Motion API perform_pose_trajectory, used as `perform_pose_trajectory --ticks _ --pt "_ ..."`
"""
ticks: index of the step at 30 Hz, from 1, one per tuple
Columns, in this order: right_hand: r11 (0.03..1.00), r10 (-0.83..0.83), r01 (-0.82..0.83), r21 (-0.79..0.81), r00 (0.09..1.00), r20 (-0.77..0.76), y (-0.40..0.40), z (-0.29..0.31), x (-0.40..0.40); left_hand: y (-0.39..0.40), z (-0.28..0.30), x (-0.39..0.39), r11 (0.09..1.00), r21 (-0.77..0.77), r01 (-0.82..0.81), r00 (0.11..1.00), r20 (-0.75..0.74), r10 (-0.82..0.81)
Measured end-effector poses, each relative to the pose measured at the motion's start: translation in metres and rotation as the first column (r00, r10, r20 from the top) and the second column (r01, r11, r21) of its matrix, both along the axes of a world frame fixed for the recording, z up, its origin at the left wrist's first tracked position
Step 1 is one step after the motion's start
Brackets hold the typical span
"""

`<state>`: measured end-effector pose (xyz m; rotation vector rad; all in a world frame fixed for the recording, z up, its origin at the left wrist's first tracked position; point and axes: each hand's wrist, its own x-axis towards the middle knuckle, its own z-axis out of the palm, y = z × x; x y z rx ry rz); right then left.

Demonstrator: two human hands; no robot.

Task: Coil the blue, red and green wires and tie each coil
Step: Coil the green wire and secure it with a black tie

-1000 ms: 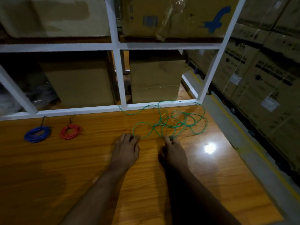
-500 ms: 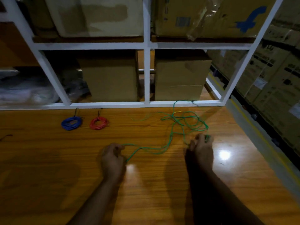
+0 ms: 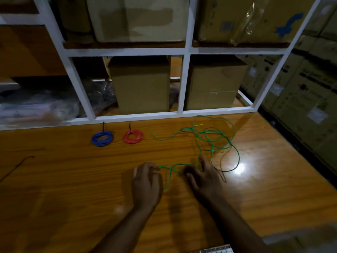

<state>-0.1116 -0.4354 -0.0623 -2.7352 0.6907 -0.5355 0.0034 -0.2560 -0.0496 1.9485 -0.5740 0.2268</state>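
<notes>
Three wires lie on the wooden bench (image 3: 73, 179). Toward 11 o'clock from the hands, the blue wire (image 3: 102, 139) sits as a tight flat coil with a dark tie sticking up at its 12 o'clock edge; just beside it, at its 3 o'clock side, the red wire (image 3: 133, 136) is coiled and tied the same way. At 1 o'clock the green wire (image 3: 211, 141) sprawls in loose, tangled loops, one free end trailing toward the red coil, and a strand runs down to the hands.

At the near middle, the left hand (image 3: 145, 183) has its grip closed, fingers curled round the green strand. The right hand (image 3: 206, 178) rests with fingers spread over the wire where it crosses beneath them; whether it pinches the strand I cannot tell.

Compared with half a second ago, the hands have drawn closer together, the right one coming in toward the left, and the strand between them now forms a short crossing loop rather than a long slack span.
</notes>
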Motion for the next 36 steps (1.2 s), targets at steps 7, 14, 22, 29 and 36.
perform_pose_trajectory --ticks 7,14,22,29,36 --pt "0.999 0.018 -0.020 0.048 0.999 0.036 -0.008 -0.011 0.004 -0.053 0.038 0.086 0.872 0.462 0.165 0.986 -0.042 -0.164" --pt "0.999 0.044 -0.047 0.023 0.995 0.088 -0.011 -0.004 0.007 -0.087 0.028 0.124 0.526 0.847 -0.077 0.944 0.231 -0.234" --pt "0.996 0.056 -0.058 0.071 0.998 0.030 -0.009 0.009 0.001 -0.074 0.044 0.107 0.339 0.923 -0.182 0.873 0.310 -0.377" --pt "0.985 0.073 -0.022 -0.169 0.952 0.299 -0.003 0.064 0.022 -0.047 0.088 0.067 0.741 0.665 -0.095 0.810 0.484 -0.331" --pt "0.865 -0.029 0.110 -0.490 0.985 0.171 0.018 0.130 0.046 -0.022 0.112 0.025 0.978 0.206 0.019 0.879 0.463 -0.115"
